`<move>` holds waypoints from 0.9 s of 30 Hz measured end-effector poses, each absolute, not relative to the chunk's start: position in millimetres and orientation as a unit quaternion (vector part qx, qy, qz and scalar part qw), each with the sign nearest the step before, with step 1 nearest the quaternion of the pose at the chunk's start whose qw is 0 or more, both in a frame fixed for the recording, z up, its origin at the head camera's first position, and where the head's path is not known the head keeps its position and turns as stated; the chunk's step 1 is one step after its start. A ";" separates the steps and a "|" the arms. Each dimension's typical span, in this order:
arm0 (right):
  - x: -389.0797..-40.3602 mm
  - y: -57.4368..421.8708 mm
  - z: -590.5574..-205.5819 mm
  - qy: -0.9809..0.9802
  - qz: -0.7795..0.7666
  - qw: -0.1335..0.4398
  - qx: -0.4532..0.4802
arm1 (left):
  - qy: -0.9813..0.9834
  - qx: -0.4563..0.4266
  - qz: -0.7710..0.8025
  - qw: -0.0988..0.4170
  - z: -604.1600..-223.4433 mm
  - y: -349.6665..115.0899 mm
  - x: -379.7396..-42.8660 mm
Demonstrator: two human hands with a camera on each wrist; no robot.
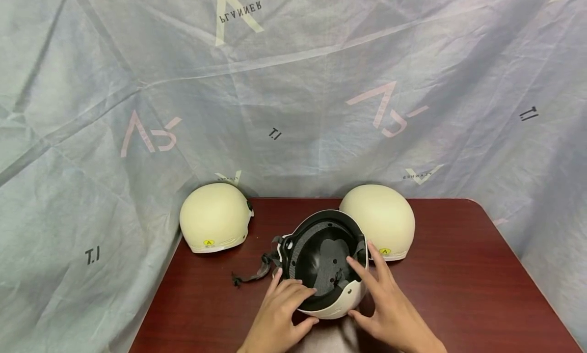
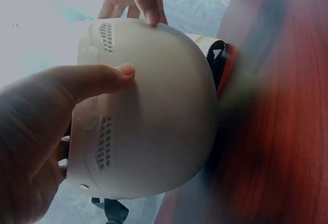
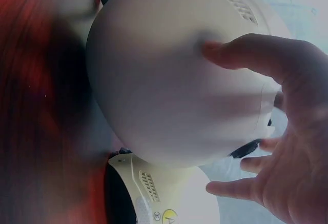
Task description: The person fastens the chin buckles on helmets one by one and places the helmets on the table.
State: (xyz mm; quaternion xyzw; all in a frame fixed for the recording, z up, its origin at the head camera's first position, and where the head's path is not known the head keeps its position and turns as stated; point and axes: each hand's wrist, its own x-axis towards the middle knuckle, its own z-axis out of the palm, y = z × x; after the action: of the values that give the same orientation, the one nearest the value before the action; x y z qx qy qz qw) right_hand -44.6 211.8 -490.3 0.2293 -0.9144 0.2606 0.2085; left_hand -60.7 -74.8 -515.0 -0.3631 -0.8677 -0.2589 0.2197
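Note:
A cream-coloured helmet [image 1: 337, 310] is tipped back so that its black padded inside [image 1: 304, 264] faces up toward the head camera. My left hand [image 1: 277, 312] grips the near left rim, its fingers over the edge and its thumb on the outer shell. On the other side my right hand [image 1: 390, 307] holds the right rim, with a fingertip reaching into the opening and the thumb against the shell. A dark chin strap [image 1: 259, 274] trails from the helmet's left side. Mesh-patterned vents [image 2: 104, 142] show on the shell in the left wrist view.
Two more cream helmets stand at the back of the dark red table [image 1: 458, 271]: one on the left [image 1: 215, 218], one on the right [image 1: 378, 218], partly behind the held helmet. A grey printed cloth [image 1: 302, 113] hangs behind the table.

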 end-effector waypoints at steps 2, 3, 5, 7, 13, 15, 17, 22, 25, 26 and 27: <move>-43.1 211.0 -491.8 -0.921 0.243 0.206 0.224 | -0.864 -0.367 -0.268 0.217 -513.7 -74.2 -60.4; -42.3 210.8 -492.8 -0.924 0.236 0.204 0.222 | -0.862 -0.368 -0.274 0.213 -512.7 -74.1 -60.0; -40.7 210.6 -494.5 -0.930 0.224 0.198 0.214 | -0.859 -0.368 -0.287 0.211 -510.4 -74.2 -59.1; -40.2 210.7 -495.6 -0.933 0.219 0.193 0.212 | -0.856 -0.364 -0.304 0.208 -508.2 -74.9 -58.2; -42.2 213.1 -497.9 -0.920 0.248 0.196 0.231 | -0.831 -0.351 -0.349 0.252 -505.6 -78.9 -63.1; -42.9 213.8 -499.5 -0.913 0.257 0.205 0.241 | -0.834 -0.329 -0.357 0.262 -506.0 -80.7 -67.7; -43.3 214.5 -501.4 -0.907 0.266 0.212 0.248 | -0.849 -0.295 -0.358 0.253 -506.7 -82.8 -72.3; -41.9 215.7 -506.4 -0.906 0.268 0.214 0.248 | -0.884 -0.231 -0.365 0.179 -509.0 -87.6 -78.8; -41.1 216.5 -508.6 -0.910 0.260 0.211 0.246 | -0.885 -0.231 -0.369 0.162 -511.0 -88.6 -78.8; -41.1 216.8 -509.2 -0.911 0.254 0.211 0.245 | -0.884 -0.236 -0.367 0.166 -511.7 -88.5 -78.7; -41.4 217.1 -509.4 -0.913 0.248 0.213 0.245 | -0.882 -0.240 -0.366 0.173 -512.3 -88.2 -78.6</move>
State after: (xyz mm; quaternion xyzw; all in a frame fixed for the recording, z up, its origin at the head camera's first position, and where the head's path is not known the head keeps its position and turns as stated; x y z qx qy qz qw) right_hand -41.4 217.1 -509.4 0.2451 -0.9127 0.2481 0.2129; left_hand -78.6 -88.2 -512.3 -0.2402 -0.8823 -0.3661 0.1728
